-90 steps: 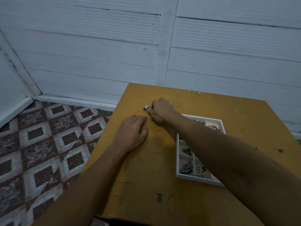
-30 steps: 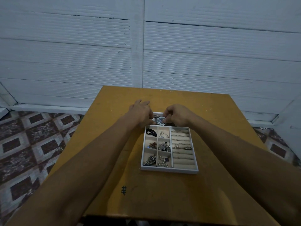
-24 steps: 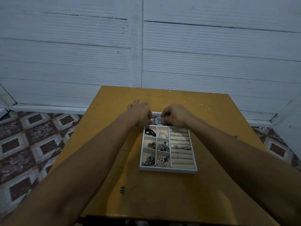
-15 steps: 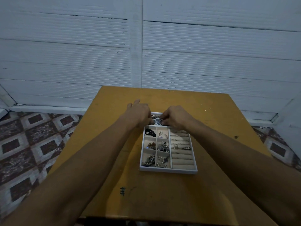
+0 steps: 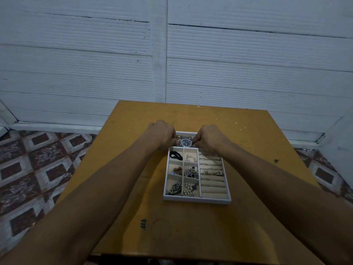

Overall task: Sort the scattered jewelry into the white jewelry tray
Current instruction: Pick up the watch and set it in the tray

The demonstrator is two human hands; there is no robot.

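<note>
Both the left hand (image 5: 163, 135) and right hand (image 5: 209, 138) pinch the watch (image 5: 186, 143), seemingly by its floppy, slippery metal band, over the tray (image 5: 196, 199).

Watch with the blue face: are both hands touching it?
Touching. In the head view, the left hand and right hand pinch the watch by its two ends.

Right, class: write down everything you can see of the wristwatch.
The wristwatch has a dark blue dial in a silvery, metal-looking case, face up. Its band ends are hidden under the fingers. The left hand and right hand pinch it from either side, at the far end of the white jewelry tray, next to a chain lying there.
</note>
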